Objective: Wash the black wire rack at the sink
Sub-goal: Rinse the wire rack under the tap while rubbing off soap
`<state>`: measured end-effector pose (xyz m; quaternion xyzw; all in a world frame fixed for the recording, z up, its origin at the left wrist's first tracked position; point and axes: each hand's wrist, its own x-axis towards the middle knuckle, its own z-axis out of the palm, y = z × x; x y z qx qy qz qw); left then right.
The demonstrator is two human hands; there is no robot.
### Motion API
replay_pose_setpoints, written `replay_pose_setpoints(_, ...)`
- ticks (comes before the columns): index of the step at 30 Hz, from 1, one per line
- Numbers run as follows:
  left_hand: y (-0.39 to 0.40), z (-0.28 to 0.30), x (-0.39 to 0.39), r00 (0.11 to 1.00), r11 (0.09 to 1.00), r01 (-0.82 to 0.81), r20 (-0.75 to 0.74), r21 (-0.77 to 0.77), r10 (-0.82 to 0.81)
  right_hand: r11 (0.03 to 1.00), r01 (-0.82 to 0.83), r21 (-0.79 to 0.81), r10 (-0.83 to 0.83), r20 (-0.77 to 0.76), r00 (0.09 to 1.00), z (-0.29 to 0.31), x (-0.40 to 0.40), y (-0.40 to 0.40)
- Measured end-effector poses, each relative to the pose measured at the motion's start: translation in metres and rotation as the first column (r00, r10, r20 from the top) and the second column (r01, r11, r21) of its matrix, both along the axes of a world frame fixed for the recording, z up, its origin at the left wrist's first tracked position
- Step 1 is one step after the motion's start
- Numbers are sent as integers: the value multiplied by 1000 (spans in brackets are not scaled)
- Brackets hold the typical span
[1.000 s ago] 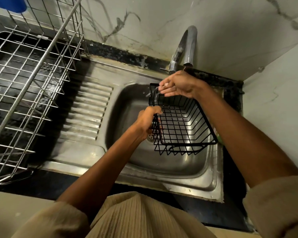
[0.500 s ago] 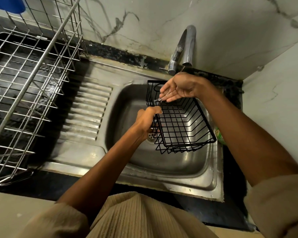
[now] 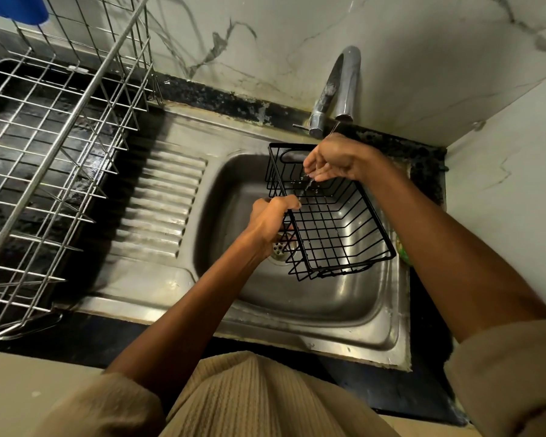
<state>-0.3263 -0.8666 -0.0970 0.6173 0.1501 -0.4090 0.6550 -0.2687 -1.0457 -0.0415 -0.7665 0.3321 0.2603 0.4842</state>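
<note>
A person in tan ribbed sleeves holds a black wire rack (image 3: 334,216) over the steel sink (image 3: 322,298), the left hand (image 3: 270,220) clenched around the rack's near-left rim wire, the drain (image 3: 281,247) just below that grip. Beyond the grip, the right hand (image 3: 334,160) hovers over the rack's far end with fingers loosely curled, grasping nothing, water trickling off the fingertips (image 3: 311,175); half a second earlier it was lower on the rim wires, and the rack's far end has since tipped up. Farther back stands the curved tap (image 3: 344,86), and left of the grip a steel dish drainer (image 3: 60,152) sits on the black counter (image 3: 85,335). No brand, label or writing can be read.
</note>
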Motion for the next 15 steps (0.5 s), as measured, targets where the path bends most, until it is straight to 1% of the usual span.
replay_pose_setpoints(3,-1,-1,0,1000,1000,7,2,0,-7,985,-19,173,23,-23,999,-1,-1,4)
replay_pose_setpoints(4,-1,-2,0,1000,1000,13,2,0,-13,981,-25,191,29,-18,999,-2,0,5)
replay_pose_setpoints(6,-1,-3,-1,1000,1000,20,2,-9,-20,990,-31,135,30,4,1000,-5,1,6)
replay_pose_setpoints(10,-1,-4,-1,1000,1000,24,1,-9,-24,994,-25,-106,27,17,1000,-12,1,2)
replay_pose_setpoints(11,0,-4,-1,1000,1000,24,3,-8,-24,992,-17,-127,20,15,1000,-12,1,2)
replay_pose_setpoints(12,0,-5,-1,1000,1000,23,2,-8,-23,994,-13,-107,15,15,1000,-11,1,2)
replay_pose_setpoints(13,-1,-5,-1,1000,1000,20,-3,-9,-20,999,-12,-46,12,14,1000,-10,1,4)
replay_pose_setpoints(15,-1,-5,-1,1000,1000,12,-13,-11,-12,993,-6,116,5,11,1000,-7,0,6)
